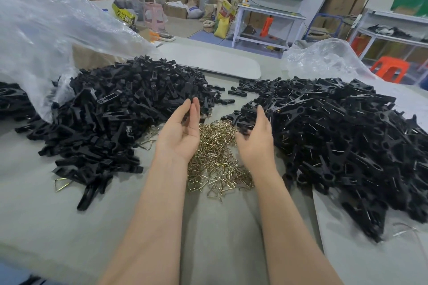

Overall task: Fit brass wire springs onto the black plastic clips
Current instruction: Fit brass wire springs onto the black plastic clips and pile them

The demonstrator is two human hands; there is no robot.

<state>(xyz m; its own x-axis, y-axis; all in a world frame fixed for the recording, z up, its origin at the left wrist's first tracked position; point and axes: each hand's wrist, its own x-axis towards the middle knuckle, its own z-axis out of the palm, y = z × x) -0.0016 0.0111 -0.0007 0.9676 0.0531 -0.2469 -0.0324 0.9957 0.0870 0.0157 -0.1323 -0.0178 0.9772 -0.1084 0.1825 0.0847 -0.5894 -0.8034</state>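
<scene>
Loose black plastic clip parts [129,109] lie in a big heap on the left. On the right is a second heap of black clips [342,136] with wire showing on them. Between the heaps sits a pile of brass wire springs [215,157]. My left hand [183,132] hovers over the springs, palm turned inward, and its fingertips hold a black clip part [188,112] at the left heap's edge. My right hand [254,139] hangs at the right heap's near edge, fingers loosely curled. Nothing is plainly held in it.
Clear plastic bags [46,30] spill open behind the left heap and behind the right heap [324,58]. Stray springs [61,184] lie on the grey table cover [220,227]. Cardboard boxes, shelving and an orange stool [389,68] stand beyond the table.
</scene>
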